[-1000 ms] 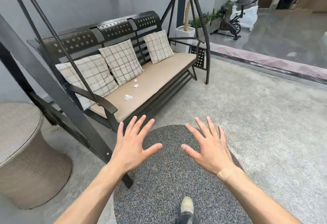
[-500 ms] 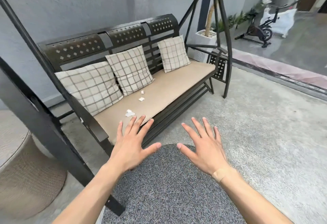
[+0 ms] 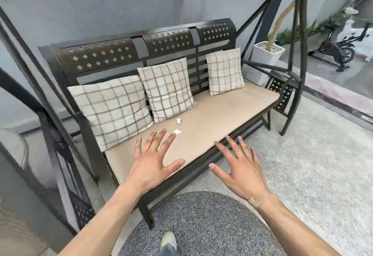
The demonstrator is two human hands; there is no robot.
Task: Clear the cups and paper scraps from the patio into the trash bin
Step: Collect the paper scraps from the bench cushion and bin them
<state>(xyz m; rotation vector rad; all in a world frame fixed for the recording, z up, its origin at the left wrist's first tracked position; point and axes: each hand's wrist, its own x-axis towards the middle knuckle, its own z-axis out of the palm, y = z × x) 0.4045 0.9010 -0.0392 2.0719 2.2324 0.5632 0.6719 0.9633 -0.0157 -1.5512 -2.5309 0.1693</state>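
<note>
Small white paper scraps lie on the tan seat cushion (image 3: 232, 112) of a black metal swing bench. One scrap (image 3: 178, 121) sits near the middle pillow, another scrap (image 3: 177, 131) just beyond my left fingertips. A third is mostly hidden under my left hand (image 3: 154, 160), which hovers open over the cushion's front left part. My right hand (image 3: 240, 166) is open too, spread over the bench's front edge. No cups and no trash bin are in view.
Three checked pillows (image 3: 167, 89) lean on the bench back. The swing's frame posts (image 3: 295, 73) stand at both ends. A round grey rug (image 3: 201, 225) lies under my foot. A wicker table (image 3: 12, 233) is at the left, a white planter (image 3: 266, 53) and exercise bike (image 3: 339, 49) at the right.
I have stepped closer to the bench. Both open hands have moved forward from over the rug to over the seat cushion, the left one reaching the scraps.
</note>
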